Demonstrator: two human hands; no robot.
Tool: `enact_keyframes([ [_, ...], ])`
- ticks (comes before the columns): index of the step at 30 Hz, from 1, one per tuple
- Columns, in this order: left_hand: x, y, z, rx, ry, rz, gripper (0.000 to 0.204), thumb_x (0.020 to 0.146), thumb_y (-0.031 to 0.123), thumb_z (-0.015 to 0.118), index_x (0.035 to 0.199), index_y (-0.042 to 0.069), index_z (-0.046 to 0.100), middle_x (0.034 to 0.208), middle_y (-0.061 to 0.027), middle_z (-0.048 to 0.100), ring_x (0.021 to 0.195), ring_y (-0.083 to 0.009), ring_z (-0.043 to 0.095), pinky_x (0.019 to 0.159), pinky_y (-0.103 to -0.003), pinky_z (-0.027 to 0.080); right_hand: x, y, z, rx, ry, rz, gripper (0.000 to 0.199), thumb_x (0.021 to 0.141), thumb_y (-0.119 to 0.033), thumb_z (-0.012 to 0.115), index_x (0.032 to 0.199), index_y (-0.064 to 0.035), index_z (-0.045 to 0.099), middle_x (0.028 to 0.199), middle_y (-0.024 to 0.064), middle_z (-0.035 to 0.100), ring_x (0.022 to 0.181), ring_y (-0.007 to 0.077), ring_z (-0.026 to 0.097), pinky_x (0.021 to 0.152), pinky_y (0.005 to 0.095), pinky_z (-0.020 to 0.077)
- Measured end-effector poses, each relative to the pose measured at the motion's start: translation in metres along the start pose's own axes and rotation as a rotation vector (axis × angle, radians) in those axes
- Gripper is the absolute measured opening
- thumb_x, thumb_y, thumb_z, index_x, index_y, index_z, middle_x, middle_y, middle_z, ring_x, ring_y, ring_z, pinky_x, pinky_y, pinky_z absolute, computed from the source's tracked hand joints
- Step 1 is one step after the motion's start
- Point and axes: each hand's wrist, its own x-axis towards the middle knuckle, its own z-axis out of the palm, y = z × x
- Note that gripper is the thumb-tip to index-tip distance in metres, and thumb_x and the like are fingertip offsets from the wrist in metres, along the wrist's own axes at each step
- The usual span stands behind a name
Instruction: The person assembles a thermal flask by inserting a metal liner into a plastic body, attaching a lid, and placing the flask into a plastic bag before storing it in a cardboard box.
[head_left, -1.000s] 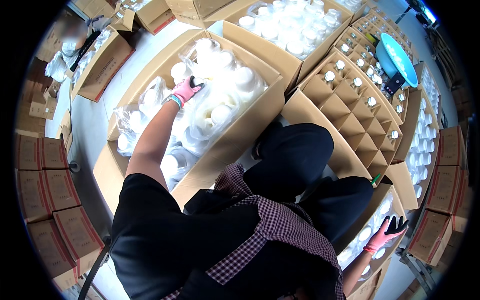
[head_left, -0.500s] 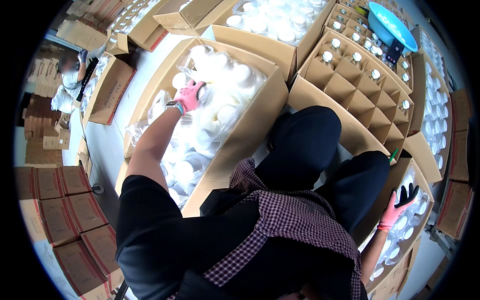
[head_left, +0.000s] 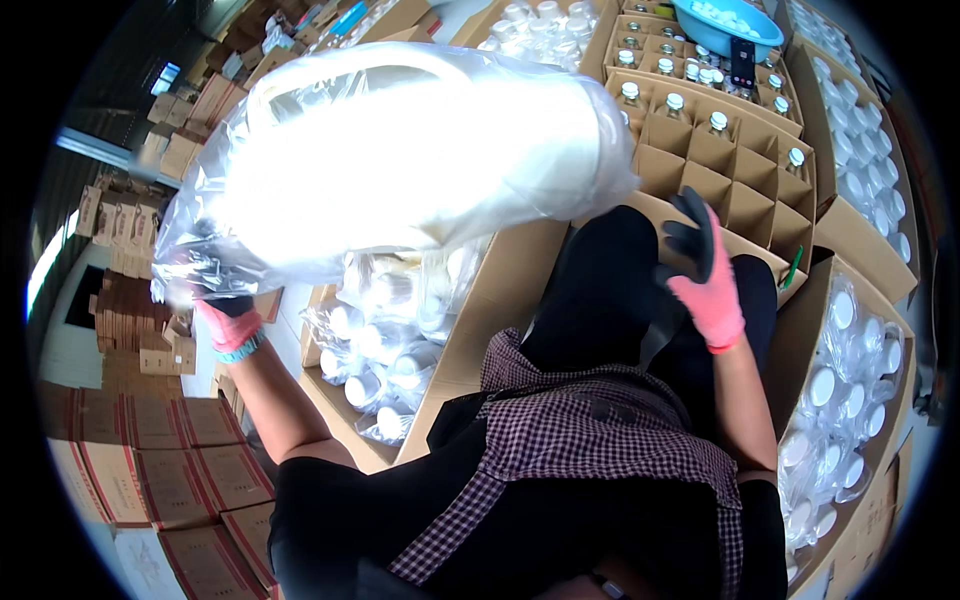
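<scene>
My left hand, in a pink and black glove, grips one end of a clear plastic bag. Inside the bag is a large white jug with a looped handle, held up on its side and glaring with light. The fingers are partly hidden by the bag's folds. My right hand, gloved alike, hangs open above my knees with fingers apart and nothing in them. Below the jug, an open cardboard box holds more white-capped containers in clear bags. Beyond my right hand stands a divided carton with white-capped glass bottles in some cells.
To my right, another open box holds bagged white-capped containers. A blue basin of white caps sits at the far right, with a black phone against it. Closed cartons are stacked at left.
My left hand has lifted the bagged white jug out of the box, up and toward me. My right hand has moved from the right-hand box to above my knees. The view has shifted.
</scene>
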Motion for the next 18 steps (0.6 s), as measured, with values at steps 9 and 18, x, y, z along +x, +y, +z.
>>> enact_keyframes([
  [9, 0.098, -0.174, 0.227, 0.205, 0.435, -0.109, 0.054, 0.097, 0.038, 0.053, 0.135, 0.000, 0.051, 0.130, -0.0147, 0.059, 0.120, -0.0287, 0.058, 0.099, -0.043, 0.050, -0.017, 0.127, -0.168, -1.251, 0.345, 0.507, 0.038, 0.091, -0.023, 0.057, 0.125, -0.0075, 0.063, 0.108, 0.0195, 0.069, 0.101, 0.0339, 0.067, 0.088, 0.0427, 0.0522],
  [18, 0.091, -0.245, 0.256, 0.092, 0.391, -0.324, 0.051, 0.096, 0.044, 0.052, 0.127, 0.005, 0.056, 0.119, -0.0113, 0.065, 0.104, -0.0232, 0.066, 0.079, -0.036, 0.057, -0.147, 0.022, -0.172, -1.108, 0.421, 0.647, 0.096, 0.069, -0.037, 0.082, 0.148, -0.0077, 0.037, 0.150, 0.0184, 0.041, 0.136, 0.0365, 0.042, 0.112, 0.0408, 0.0361],
])
